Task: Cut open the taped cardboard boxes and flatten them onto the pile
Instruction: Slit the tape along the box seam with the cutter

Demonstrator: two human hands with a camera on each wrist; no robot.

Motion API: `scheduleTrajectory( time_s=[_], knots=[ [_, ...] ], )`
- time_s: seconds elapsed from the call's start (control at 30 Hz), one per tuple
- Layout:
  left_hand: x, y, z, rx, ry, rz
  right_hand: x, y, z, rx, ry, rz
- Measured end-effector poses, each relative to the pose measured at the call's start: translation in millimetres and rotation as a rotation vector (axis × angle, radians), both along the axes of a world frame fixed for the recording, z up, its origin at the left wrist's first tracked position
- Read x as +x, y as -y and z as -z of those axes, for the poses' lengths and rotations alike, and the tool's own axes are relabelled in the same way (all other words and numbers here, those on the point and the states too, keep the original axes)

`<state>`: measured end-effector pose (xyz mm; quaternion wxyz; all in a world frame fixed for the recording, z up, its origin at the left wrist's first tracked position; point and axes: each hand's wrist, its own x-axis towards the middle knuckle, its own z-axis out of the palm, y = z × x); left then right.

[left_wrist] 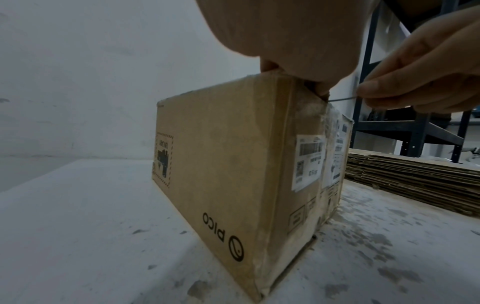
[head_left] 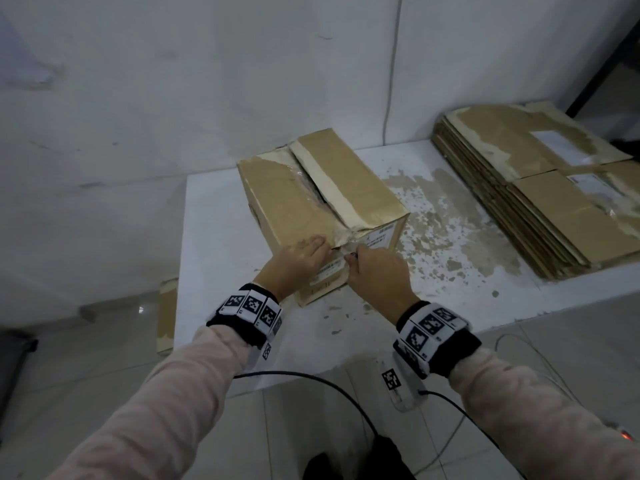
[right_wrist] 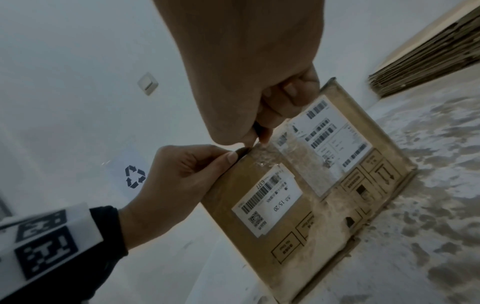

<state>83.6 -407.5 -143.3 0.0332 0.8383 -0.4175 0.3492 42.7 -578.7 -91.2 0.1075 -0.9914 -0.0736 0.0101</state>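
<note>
A brown cardboard box [head_left: 311,195] with torn tape along its top seam stands on the white table [head_left: 225,271]. White barcode labels cover its near end [right_wrist: 298,195]. My left hand [head_left: 301,258] holds the box's near top edge, fingers on the top flap and thumb [right_wrist: 228,158] at the seam. My right hand [head_left: 377,271] pinches a thin blade [left_wrist: 342,99], whose tip touches the taped seam at that top edge. A pile of flattened boxes [head_left: 540,188] lies at the table's right.
Torn paper residue [head_left: 443,230] covers the table between box and pile. A cardboard sheet [head_left: 167,313] leans against the table's left side. A white wall stands close behind the table. A dark metal shelf frame [left_wrist: 369,82] is beyond the pile. Cables [head_left: 346,386] hang from my wrists.
</note>
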Motion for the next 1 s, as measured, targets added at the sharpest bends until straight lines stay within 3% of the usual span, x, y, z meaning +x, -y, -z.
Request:
scheduleTrajectory(
  time_s=[0.27,0.47,0.6,0.77,1.0],
  knots=[
    [6.1,1.1,-6.2,0.075,0.002,0.006,9.4,-8.3,-14.9,0.031,0.007,0.010],
    [5.8,2.8,0.6,0.022,-0.017,-0.012,14.6,-12.6,-5.0,-0.190,0.109,-0.044],
    [5.6,-2.4,1.8,-0.027,-0.067,-0.018,20.8,-7.7,4.8,0.015,0.215,-0.068],
    [0.5,2.1,4.1,-0.032,-0.075,-0.049,25.9,-3.5,25.2,0.255,0.086,0.105],
    [4.0,-6.9,3.0,-0.036,-0.157,-0.046,52.2,0.7,23.5,0.229,0.015,0.073]
  ],
)
